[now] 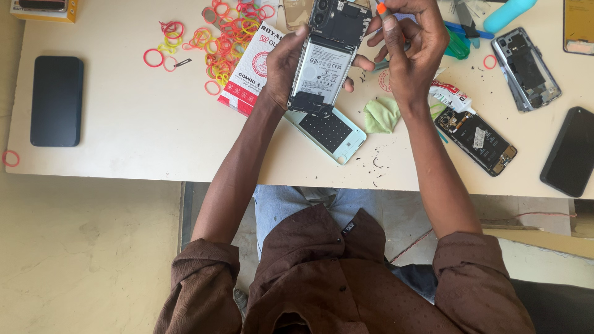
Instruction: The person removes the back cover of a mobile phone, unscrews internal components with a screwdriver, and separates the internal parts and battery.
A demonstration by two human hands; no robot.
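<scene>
Seen from above, a person in a brown shirt sat at a pale worktop (124,124). The left hand (281,65) was closed around the side of an opened phone (328,52), back cover off and battery showing, held just above the middle of the worktop near its far edge. The right hand (411,52) was closed on a small orange-tipped tool (382,9), its fingers touching the phone's upper right edge.

Directly beneath the held phone lay a pale green back cover (331,133), with a crumpled green cloth (382,115) just beside it. A red and white box (250,71) lay under the left wrist, and coloured rubber bands (216,37) were scattered near the far edge.

A dark phone (57,101) lay flat by the left edge. Toward the right edge lay two more opened phones (475,139) (526,69) and a black phone (569,151).
</scene>
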